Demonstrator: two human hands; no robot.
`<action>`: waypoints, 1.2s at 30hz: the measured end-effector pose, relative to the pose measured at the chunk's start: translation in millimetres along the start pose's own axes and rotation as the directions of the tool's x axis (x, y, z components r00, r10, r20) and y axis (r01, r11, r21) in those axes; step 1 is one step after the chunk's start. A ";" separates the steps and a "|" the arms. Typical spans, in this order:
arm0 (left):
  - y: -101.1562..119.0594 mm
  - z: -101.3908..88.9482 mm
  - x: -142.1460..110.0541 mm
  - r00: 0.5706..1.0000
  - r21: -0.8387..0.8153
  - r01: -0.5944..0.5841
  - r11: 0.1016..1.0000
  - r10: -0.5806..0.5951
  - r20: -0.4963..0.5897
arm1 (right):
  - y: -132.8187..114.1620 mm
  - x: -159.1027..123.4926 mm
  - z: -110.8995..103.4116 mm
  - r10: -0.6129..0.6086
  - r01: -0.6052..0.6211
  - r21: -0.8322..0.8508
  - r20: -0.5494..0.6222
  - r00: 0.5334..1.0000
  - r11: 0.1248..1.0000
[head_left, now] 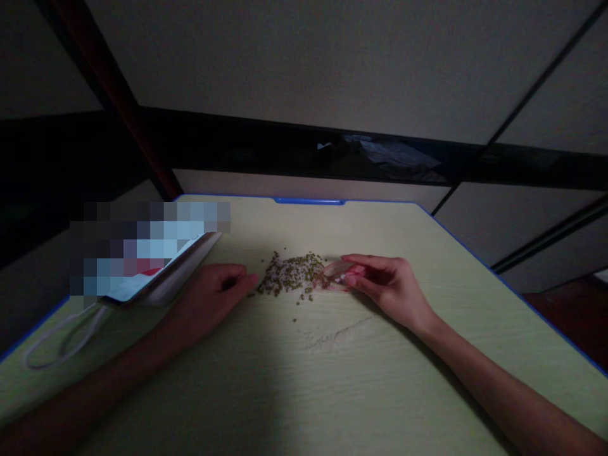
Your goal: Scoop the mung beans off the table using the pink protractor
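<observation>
On the wood-grained surface (332, 392), the right hand (398, 288) pinched a transparent, red-tinged plastic bag (334, 273) beside small green beans (304, 265); the left hand (219, 294) curled, its grip unclear.

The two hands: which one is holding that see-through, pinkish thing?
The right hand: it pinches the see-through, pinkish thing at the right end of the grain pile. The left hand is curled beside the opposite end.

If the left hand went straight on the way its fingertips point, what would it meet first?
The left hand would likely meet the left edge of the pile of green and pale grains; the hand's height is unclear.
</observation>
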State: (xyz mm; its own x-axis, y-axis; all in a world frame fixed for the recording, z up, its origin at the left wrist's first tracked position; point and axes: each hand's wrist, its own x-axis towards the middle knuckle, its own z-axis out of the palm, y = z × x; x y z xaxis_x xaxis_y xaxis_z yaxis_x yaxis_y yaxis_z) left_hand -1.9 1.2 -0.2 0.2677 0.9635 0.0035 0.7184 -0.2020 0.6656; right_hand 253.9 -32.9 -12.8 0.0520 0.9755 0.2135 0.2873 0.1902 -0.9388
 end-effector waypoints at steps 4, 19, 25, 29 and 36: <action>-0.6 -0.2 0.0 1.000 0.004 0.003 1.000 -0.003 -0.002 | 0.2 0.9 0.9 -0.004 0.003 0.028 0.015 1.000 1.000; 0.1 0.1 0.3 1.000 -0.013 0.007 1.000 -0.007 -0.001 | 4.1 2.1 0.9 -0.011 0.000 0.104 0.107 0.994 0.995; -0.4 0.6 1.2 1.000 -0.010 0.006 1.000 -0.006 -0.010 | 0.7 1.9 -3.4 0.017 -0.036 0.117 0.160 0.987 0.992; 1.4 0.1 0.4 1.000 -0.003 0.001 1.000 -0.001 -0.013 | -0.8 1.7 -4.9 0.024 -0.043 0.103 0.186 0.982 0.994; 1.5 -0.6 0.1 1.000 -0.008 -0.019 1.000 0.019 -0.012 | 1.1 0.5 -3.8 0.012 -0.037 0.108 0.216 0.976 0.993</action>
State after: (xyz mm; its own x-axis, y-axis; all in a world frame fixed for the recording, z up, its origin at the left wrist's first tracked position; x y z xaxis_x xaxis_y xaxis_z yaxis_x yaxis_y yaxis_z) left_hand -1.1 1.1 1.2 0.2732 0.9616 0.0252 0.7079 -0.2187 0.6717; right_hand 257.9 -32.7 -12.7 -0.1521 0.9786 0.1385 0.1798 0.1652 -0.9697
